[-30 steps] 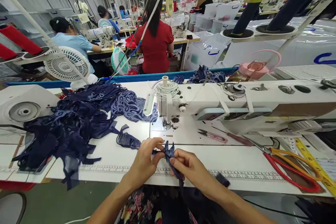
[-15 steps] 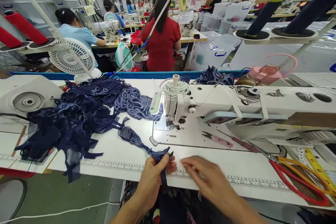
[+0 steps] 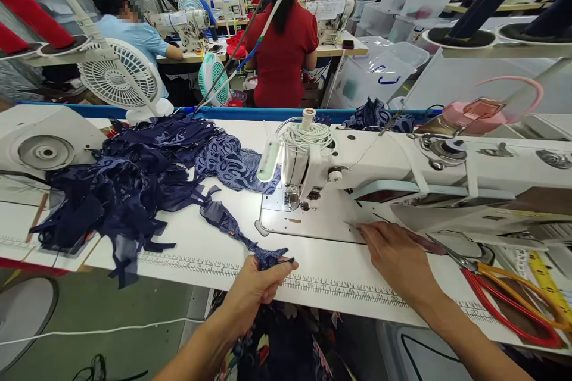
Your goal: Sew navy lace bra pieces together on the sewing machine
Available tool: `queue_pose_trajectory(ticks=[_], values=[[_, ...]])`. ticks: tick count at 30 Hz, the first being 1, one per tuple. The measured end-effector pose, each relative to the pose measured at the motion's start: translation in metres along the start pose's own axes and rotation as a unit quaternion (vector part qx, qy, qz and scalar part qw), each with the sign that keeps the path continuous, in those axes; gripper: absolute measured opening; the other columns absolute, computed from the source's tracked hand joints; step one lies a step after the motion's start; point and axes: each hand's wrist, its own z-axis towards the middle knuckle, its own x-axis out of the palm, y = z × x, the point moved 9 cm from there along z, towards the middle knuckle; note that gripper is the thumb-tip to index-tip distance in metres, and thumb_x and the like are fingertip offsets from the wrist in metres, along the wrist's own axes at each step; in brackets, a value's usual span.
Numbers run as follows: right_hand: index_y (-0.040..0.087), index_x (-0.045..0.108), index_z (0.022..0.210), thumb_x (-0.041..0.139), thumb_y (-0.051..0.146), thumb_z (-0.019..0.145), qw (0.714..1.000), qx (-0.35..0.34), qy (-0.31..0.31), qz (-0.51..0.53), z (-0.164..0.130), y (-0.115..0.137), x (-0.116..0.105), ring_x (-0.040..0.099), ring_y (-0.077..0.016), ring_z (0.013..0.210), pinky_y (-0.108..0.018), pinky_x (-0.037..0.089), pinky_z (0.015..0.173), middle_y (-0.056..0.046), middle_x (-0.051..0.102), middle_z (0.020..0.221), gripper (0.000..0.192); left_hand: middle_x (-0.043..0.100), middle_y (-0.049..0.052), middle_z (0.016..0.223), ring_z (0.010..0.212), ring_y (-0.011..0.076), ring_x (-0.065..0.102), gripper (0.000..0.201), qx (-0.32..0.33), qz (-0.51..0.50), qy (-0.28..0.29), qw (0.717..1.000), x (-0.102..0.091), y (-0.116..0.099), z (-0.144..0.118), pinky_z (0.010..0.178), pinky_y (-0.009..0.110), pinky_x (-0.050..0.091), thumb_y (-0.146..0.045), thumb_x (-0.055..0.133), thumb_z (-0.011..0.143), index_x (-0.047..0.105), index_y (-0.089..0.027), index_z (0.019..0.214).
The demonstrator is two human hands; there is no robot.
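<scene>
My left hand (image 3: 255, 287) pinches the near end of a narrow navy lace garment piece (image 3: 232, 231) between thumb and fingers at the table's front edge. The piece trails back to the left across the white table. My right hand (image 3: 397, 257) is closed over the thread snips (image 3: 352, 225) on the sewing machine bed; only their tips show past the fingers, and the handle is covered. The sewing machine (image 3: 306, 169) stands just behind both hands, its needle area left of my right hand.
A heap of navy fabric pieces (image 3: 129, 184) lies to the left, joining a patterned lace piece (image 3: 230, 161). Orange- and red-handled scissors (image 3: 513, 294) and a yellow tape measure (image 3: 547, 277) lie at right. A ruler strip (image 3: 339, 289) runs along the front edge. Co-workers sit beyond.
My right hand has moved from beside my left hand, back and right, onto the thread snips. My left hand keeps hold of the lace piece. The camera view has tilted down.
</scene>
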Motion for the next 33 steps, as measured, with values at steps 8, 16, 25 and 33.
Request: queue_pose_trajectory(ticks=[8,16,25,33], values=[[0.022,0.046,0.085,0.030,0.045,0.101,0.793,0.102,0.346,0.491,0.005,0.079,0.013,0.046,-0.0123,0.062,-0.024,0.041,0.061,0.002,0.049,0.071,0.033,0.048,-0.005,0.058,0.047,0.0036,0.023,0.040,0.001,0.068,-0.015,0.998,-0.008,0.002,-0.002,0.047,0.025,0.012,-0.044,0.083,0.064,0.063,-0.013,0.079],[0.020,0.054,0.086,0.037,0.052,0.097,0.692,0.114,0.464,0.542,0.002,0.117,0.021,0.036,-0.0108,0.062,-0.022,0.030,0.053,0.001,0.046,0.074,0.038,0.061,-0.002,0.068,0.060,0.0089,0.046,0.025,0.062,0.079,-0.035,0.994,-0.008,-0.014,-0.010,0.058,0.021,0.034,-0.034,0.080,0.066,0.066,-0.014,0.075],[0.019,0.054,0.077,0.040,0.057,0.095,0.713,0.106,0.450,0.527,0.006,0.125,0.021,0.029,-0.0093,0.054,-0.022,0.024,0.047,0.005,0.034,0.060,0.044,0.065,0.001,0.079,0.075,0.0146,0.054,0.021,0.087,0.100,-0.048,0.990,-0.012,-0.015,-0.008,0.072,0.025,0.042,-0.029,0.077,0.069,0.065,-0.015,0.078],[0.019,0.056,0.078,0.041,0.055,0.095,0.706,0.111,0.454,0.531,0.005,0.125,0.023,0.030,-0.0092,0.055,-0.022,0.025,0.048,0.005,0.034,0.062,0.043,0.064,0.003,0.079,0.075,0.0149,0.052,0.020,0.097,0.132,-0.036,0.986,-0.011,-0.015,-0.007,0.070,0.025,0.042,-0.031,0.074,0.073,0.067,-0.013,0.080]])
